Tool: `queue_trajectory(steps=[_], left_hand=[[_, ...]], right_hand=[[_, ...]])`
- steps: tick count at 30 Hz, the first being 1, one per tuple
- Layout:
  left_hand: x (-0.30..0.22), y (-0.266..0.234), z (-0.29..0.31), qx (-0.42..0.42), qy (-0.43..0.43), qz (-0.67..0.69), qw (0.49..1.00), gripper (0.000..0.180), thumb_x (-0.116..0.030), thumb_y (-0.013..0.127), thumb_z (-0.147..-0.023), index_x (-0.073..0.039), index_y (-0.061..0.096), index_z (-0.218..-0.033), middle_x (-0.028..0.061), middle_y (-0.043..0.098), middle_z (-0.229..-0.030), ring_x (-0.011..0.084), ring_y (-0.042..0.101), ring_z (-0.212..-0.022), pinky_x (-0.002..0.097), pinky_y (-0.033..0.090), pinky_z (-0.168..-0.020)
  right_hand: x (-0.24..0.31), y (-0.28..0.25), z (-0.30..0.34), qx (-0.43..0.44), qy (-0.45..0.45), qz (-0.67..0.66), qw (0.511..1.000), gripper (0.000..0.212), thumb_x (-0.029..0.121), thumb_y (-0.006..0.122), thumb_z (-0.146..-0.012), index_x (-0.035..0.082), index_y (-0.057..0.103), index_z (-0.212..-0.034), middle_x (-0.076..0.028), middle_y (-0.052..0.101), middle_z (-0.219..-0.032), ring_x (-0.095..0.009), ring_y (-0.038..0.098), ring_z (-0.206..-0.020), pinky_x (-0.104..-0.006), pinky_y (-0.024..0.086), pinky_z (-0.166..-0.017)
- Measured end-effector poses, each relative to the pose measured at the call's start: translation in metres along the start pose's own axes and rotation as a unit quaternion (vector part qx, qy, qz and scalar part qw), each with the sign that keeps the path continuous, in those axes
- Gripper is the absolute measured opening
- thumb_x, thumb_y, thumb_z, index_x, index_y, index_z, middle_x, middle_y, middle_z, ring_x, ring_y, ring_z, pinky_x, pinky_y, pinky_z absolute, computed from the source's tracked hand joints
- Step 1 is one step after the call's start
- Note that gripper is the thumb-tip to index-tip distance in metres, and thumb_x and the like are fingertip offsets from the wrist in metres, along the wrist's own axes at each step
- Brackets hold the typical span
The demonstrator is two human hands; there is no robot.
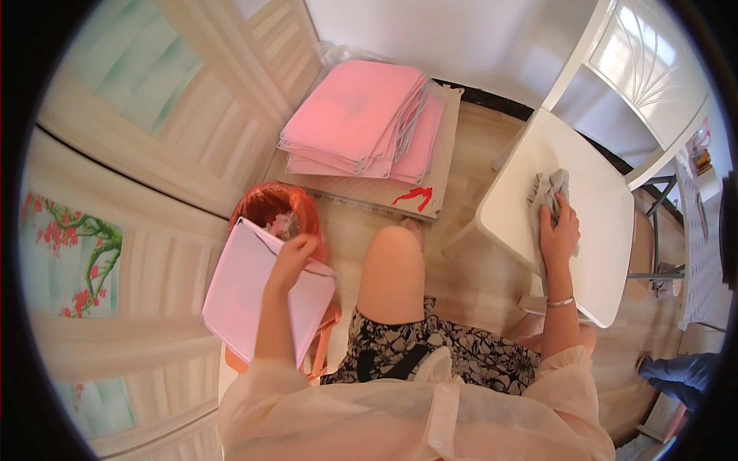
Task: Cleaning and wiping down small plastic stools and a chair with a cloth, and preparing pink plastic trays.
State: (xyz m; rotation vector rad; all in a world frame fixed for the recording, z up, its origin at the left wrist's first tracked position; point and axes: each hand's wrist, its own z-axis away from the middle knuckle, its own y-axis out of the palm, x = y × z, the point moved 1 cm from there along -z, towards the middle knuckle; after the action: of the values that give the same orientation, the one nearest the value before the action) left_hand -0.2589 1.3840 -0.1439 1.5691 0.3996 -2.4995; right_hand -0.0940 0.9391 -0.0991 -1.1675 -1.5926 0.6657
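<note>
A pink rectangular panel (244, 288) with a pale frame tilts across the front of a bin lined with a red-orange bag (265, 198). My left hand (292, 260) is closed at the panel's upper edge, beside a dark strip; its fingertips are partly hidden. On a white tabletop (596, 230), my right hand (560, 230) holds a crumpled grey cloth (547, 192) down against the surface, fingers bent over it. Part of the cloth trails below the hand, along the wrist.
Several pink panels (357, 111) lie stacked on a flat cardboard piece (453, 138) by the wall, with a red strip (415, 199) near its corner. Patterned cabinet doors (154, 261) stand at left. A person's blue-trousered leg (680, 376) shows at lower right.
</note>
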Motion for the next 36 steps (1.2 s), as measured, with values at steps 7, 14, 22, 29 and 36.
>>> queue_trajectory(steps=[7, 14, 22, 29, 36], left_hand=[[0.032, 0.062, -0.244, -0.034, -0.012, 0.316, 0.948, 0.021, -0.014, 0.052, -0.081, 0.003, 0.052, -0.093, 0.0096, 0.055, -0.087, 0.0192, 0.055, -0.082, 0.0288, 0.046, -0.070], [0.043, 0.070, -0.327, -0.203, -0.128, 0.376, 0.895, 0.016, -0.011, 0.047, -0.081, -0.001, 0.049, -0.093, 0.0111, 0.055, -0.083, 0.0231, 0.054, -0.069, 0.0336, 0.047, -0.060], [0.023, 0.075, -0.349, -0.213, -0.163, 0.342, 0.901, 0.014, -0.012, 0.053, -0.077, 0.001, 0.051, -0.083, 0.0088, 0.054, -0.069, 0.0201, 0.055, -0.057, 0.0314, 0.042, -0.043], [0.033, 0.076, -0.373, -0.214, -0.037, 0.008, 0.976, 0.018, -0.012, 0.058, -0.070, 0.004, 0.056, -0.079, 0.0120, 0.056, -0.070, 0.0251, 0.057, -0.061, 0.0348, 0.044, -0.046], [0.030, 0.081, -0.365, -0.287, -0.156, 0.121, 0.937, 0.008, -0.008, 0.055, -0.069, 0.000, 0.054, -0.067, 0.0119, 0.052, -0.060, 0.0204, 0.053, -0.054, 0.0331, 0.041, -0.042]], right_hand=[[0.003, 0.000, 0.003, -0.007, -0.006, -0.039, 0.999, 0.034, 0.026, 0.052, -0.081, 0.010, 0.050, -0.111, -0.009, 0.052, -0.105, -0.026, 0.046, -0.100, -0.0377, 0.032, -0.086], [0.011, -0.003, -0.001, -0.003, 0.013, -0.055, 0.998, 0.033, 0.022, 0.055, -0.079, 0.006, 0.051, -0.107, -0.010, 0.052, -0.101, -0.027, 0.047, -0.095, -0.0360, 0.034, -0.083], [0.013, -0.002, -0.001, -0.006, 0.022, -0.066, 0.998, 0.031, 0.021, 0.056, -0.079, 0.005, 0.052, -0.105, -0.011, 0.053, -0.099, -0.027, 0.048, -0.093, -0.0351, 0.035, -0.082], [0.014, -0.001, 0.000, -0.009, 0.014, -0.079, 0.997, 0.030, 0.018, 0.057, -0.078, 0.005, 0.052, -0.104, -0.011, 0.053, -0.097, -0.027, 0.048, -0.090, -0.0349, 0.037, -0.080], [0.015, -0.001, -0.002, -0.012, 0.006, -0.086, 0.996, 0.030, 0.016, 0.057, -0.076, 0.004, 0.052, -0.103, -0.012, 0.053, -0.095, -0.027, 0.048, -0.087, -0.0349, 0.037, -0.079]])
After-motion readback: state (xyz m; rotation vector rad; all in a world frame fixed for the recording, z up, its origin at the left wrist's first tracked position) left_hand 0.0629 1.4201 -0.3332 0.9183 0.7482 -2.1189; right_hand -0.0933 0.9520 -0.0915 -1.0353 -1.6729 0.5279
